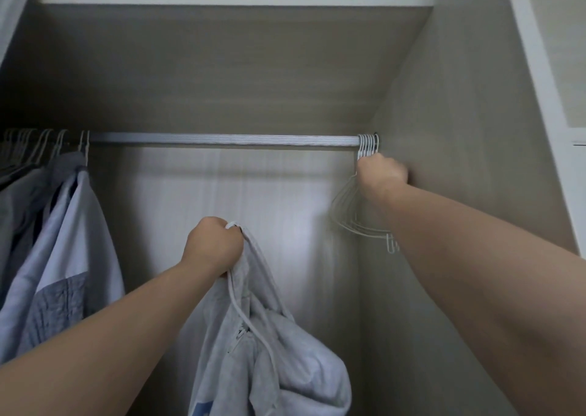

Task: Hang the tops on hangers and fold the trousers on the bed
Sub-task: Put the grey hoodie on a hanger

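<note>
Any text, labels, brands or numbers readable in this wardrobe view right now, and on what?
No readable text anywhere in the head view.
Unreadable: blue patch low on the grey top in the left hand, maybe a print, cut off by the frame edge and blurred.
No marks show on hangers, rail or hung shirts.

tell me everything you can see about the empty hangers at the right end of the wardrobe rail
The empty hangers are a tight bunch of thin, white, wire-like ones, bare of clothes. Their hooks sit over the far right end of the rail, beside the wardrobe side wall. The right hand grips them just under the hooks; the bodies hang below it, slightly fanned. A small clip shows at one lower corner.
</note>
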A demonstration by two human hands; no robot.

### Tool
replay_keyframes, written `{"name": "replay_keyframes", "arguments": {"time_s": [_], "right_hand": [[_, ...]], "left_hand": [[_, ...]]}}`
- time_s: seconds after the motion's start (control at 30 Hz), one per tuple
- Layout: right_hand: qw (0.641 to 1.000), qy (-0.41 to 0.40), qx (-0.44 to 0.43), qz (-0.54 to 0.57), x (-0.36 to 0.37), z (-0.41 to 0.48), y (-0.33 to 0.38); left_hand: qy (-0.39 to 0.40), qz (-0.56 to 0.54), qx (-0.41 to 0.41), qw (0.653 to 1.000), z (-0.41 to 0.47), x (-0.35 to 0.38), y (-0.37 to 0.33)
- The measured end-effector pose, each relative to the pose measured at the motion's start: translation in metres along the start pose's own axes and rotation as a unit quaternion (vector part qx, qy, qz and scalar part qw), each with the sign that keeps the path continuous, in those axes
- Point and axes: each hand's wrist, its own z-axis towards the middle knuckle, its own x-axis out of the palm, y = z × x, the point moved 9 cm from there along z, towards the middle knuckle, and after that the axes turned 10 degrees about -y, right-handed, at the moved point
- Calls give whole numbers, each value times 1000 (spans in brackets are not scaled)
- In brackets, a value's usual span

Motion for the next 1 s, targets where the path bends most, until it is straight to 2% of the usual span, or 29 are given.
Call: {"name": "replay_keyframes", "arguments": {"time_s": [0.13,0.37,0.47,0.53,0.6,0.67,0.87,0.93,1.0], "right_hand": [[999,-13,-12,-28,-1,0,2],[999,-34,-16,9,-11,4,-3],[996,-45,7,76,-19,2,-3],[980,-47,65,183,-27,-5,-5],[933,-46,158,320,-34,-16,-10],[870,-44,230,434,-35,-31,-7],[729,-62,291,617,-29,-89,9],[660,-34,315,682,-23,-109,12],[607,32,344,716,-16,-124,19]], "left_hand": [[-4,1,-3,1000,-3,-3,2],[-15,12,-12,1000,-7,-16,7],[-11,8,-18,1000,-9,-20,10],[-9,-2,-22,1000,-12,-21,12],[-5,-11,-25,1000,-15,-22,12],[1,-13,-21,1000,-21,-22,11],[32,-30,-4,999,-37,-32,19],[38,-32,-4,999,-42,-40,23],[41,-22,-4,999,-49,-49,26]]}}
